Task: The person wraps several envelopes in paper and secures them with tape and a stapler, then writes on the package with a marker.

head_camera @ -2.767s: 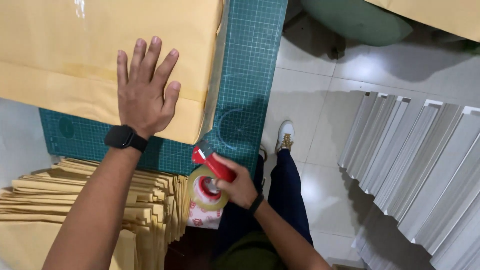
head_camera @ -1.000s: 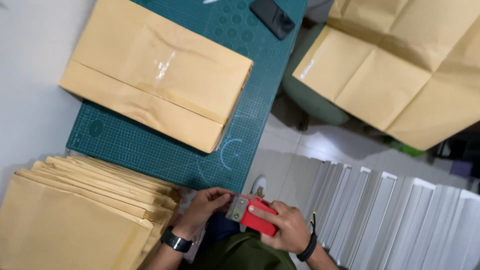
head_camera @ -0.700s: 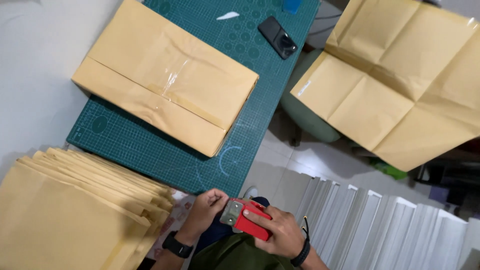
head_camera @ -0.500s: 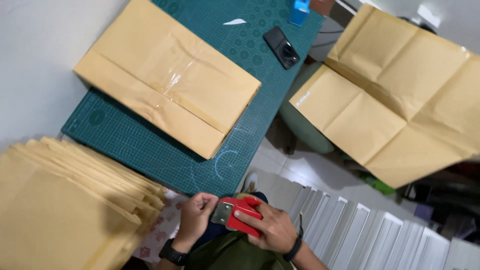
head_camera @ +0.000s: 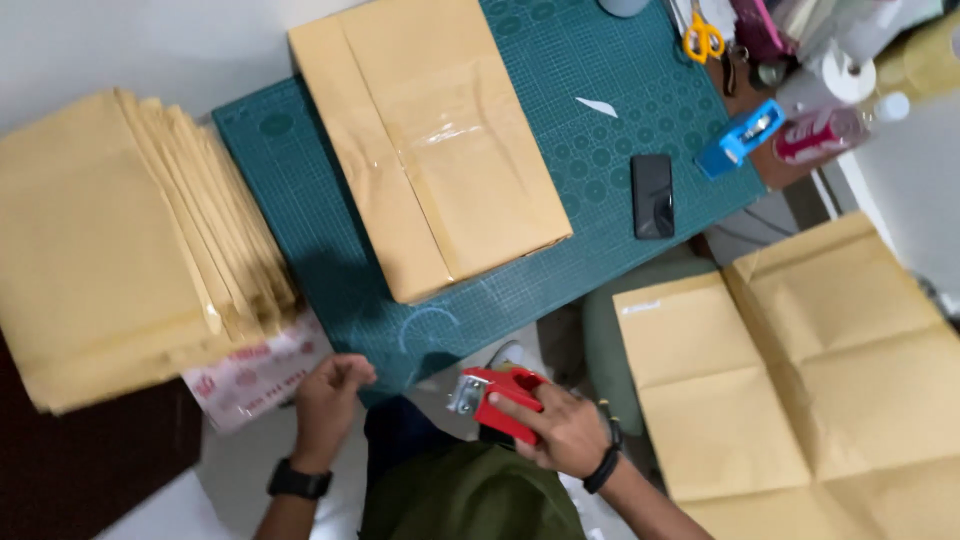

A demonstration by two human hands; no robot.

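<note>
Work surface: a green cutting mat (head_camera: pixel 600 150) with printed grid and circles, laid over a pale table and seen from above, the person's dark trousers and pale floor below its near edge

Item 1: parcel (head_camera: pixel 440 140) wrapped in brown paper, lying flat on the mat, clear tape shining along its middle seam; well apart from both hands

Item 2: red tape dispenser (head_camera: pixel 500 400), held off the mat's near edge, its metal cutter end turned toward the left hand

Right hand (head_camera: pixel 555 430): fingers closed around the dispenser's red body, gripping it firmly; dark band at the wrist

Left hand (head_camera: pixel 330 400): fingers loosely curled with thumb and fingertips pinched together, near the dispenser's cutter end; whether a strip of tape lay between them could not be told. Black watch at the wrist

Item 3: stack of brown envelopes (head_camera: pixel 110 240), fanned, left of the mat, a patterned plastic bag (head_camera: pixel 255 375) beneath its near corner

Item 4: black phone (head_camera: pixel 652 195) on the mat; creased brown paper sheet (head_camera: pixel 830 380) spread to the right; yellow scissors (head_camera: pixel 703 38) at the far edge

Step judged: tape being drawn or readied at the dispenser, with the parcel already taped along one seam. Next move would call for both hands carried up to the parcel, the tape kept taut
</note>
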